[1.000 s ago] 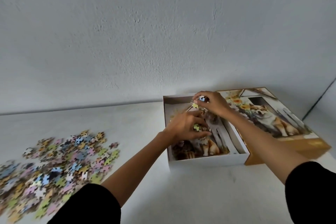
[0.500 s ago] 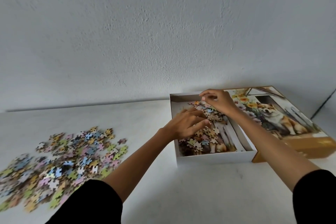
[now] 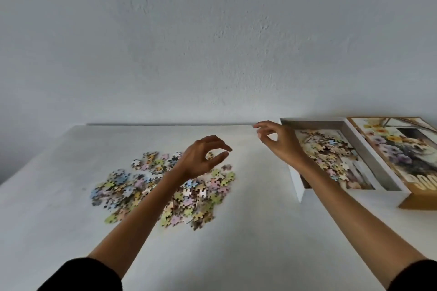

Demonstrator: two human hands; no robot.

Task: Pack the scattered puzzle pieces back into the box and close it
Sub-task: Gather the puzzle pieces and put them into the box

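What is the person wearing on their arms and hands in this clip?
The left hand and right hand are bare: no gloves, rings or watch visible. Forearms are uncovered; the black left sleeve and black right sleeve end near the elbows.

White desk (image 3: 236, 250): wide bare lane runs front edge to back btwn loose puzzle pieces (image 3: 165, 191), left of centre, and open box (image 3: 296, 182) at right by back edge. Over lane's far end hangs right hand (image 3: 281, 146); left hand (image 3: 201, 160) hangs over pieces. Box's lid (image 3: 402, 156) lies against its right side. Back edge shut off by wall (image 3: 212, 42).
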